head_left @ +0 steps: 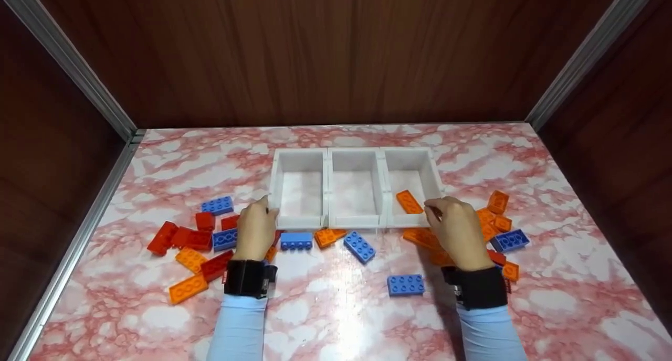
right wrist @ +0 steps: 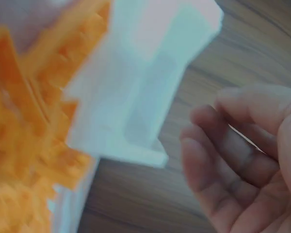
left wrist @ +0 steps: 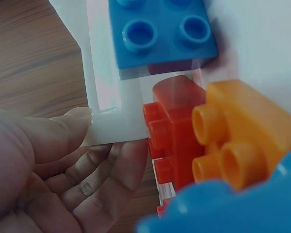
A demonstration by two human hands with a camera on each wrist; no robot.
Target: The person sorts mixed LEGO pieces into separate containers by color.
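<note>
Three white bins stand joined in a row on the table. My left hand grips the near left corner of the left bin, thumb on one side and fingers on the other. At the other end, my right hand is beside the near right corner of the right bin. Its fingers are loosely bent, apart from the bin wall, with nothing between them. An orange brick lies in the right bin. Close to my left fingers are a red brick and a blue brick.
Red, blue and orange bricks lie around my left hand, including a red brick and an orange brick. Mostly orange bricks surround my right hand. Blue bricks lie before the bins, one nearer me. Wooden panels enclose the table.
</note>
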